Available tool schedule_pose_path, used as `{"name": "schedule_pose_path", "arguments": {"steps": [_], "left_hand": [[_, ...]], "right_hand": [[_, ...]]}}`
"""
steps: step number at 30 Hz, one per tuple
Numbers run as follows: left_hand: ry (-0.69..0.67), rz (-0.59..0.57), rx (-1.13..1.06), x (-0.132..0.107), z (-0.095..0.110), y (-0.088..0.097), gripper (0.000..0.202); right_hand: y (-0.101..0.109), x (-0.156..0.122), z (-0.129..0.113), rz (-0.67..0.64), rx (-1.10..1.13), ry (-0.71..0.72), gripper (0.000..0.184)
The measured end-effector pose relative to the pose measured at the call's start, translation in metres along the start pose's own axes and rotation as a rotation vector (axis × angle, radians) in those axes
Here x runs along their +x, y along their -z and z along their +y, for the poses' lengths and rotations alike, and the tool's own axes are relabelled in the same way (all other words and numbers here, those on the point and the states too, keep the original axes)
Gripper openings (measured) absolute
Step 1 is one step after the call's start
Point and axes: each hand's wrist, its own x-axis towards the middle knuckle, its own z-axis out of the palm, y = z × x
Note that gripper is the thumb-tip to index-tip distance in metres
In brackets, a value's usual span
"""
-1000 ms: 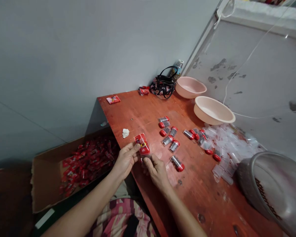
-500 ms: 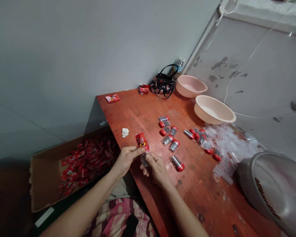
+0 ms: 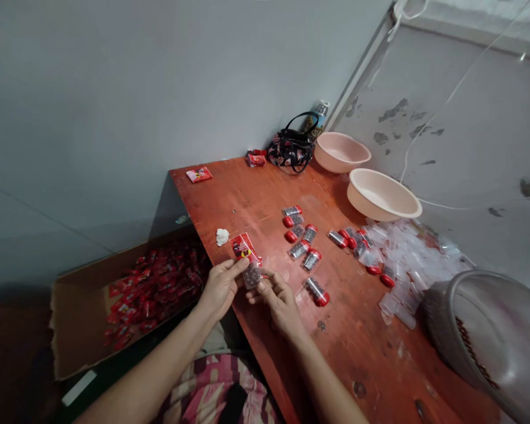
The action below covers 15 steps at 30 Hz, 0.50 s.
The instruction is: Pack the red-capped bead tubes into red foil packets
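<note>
My left hand (image 3: 219, 287) and my right hand (image 3: 279, 301) meet at the near left edge of a red-brown table (image 3: 256, 194). Together they pinch a small clear packet with a red printed header (image 3: 246, 257); dark beads show in its clear lower part. Left fingers grip the packet's side, right fingers hold its bottom end. Just right of my hands lie several small clear tubes with red caps (image 3: 317, 291), filled with dark beads.
A cardboard box (image 3: 83, 306) of red packets sits on the floor at left. Two pink basins (image 3: 383, 196), a black bag (image 3: 291, 152), a heap of empty clear tubes (image 3: 406, 259) and a grey sieve basket (image 3: 490, 341) occupy the table's right and back.
The packet has tilted left and dropped slightly lower between my hands. My right fingers shifted up onto its clear lower end. The view drifted a little.
</note>
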Motion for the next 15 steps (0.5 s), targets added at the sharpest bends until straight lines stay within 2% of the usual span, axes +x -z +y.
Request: {"name": "schedule_pose_path", "arguments": {"steps": [2, 6, 10, 12, 15], "left_hand": [[0.006, 0.008, 0.003, -0.001, -0.003, 0.001, 0.017], [0.050, -0.055, 0.002, -0.009, -0.013, -0.004, 0.015], [0.097, -0.076, -0.028, -0.020, -0.010, -0.003, 0.014], [0.051, 0.010, -0.082, -0.025, -0.002, 0.006, 0.016], [-0.092, 0.240, -0.146, -0.031, 0.011, 0.028, 0.024]], "right_hand": [[0.001, -0.001, 0.003, 0.052, 0.051, 0.015, 0.028], [0.001, 0.003, 0.004, 0.150, 0.101, 0.025, 0.019], [0.000, 0.010, -0.001, 0.151, 0.036, -0.007, 0.019], [0.002, 0.012, -0.005, 0.120, 0.000, -0.016, 0.019], [0.010, 0.012, -0.012, 0.133, -0.031, 0.015, 0.018]]}}
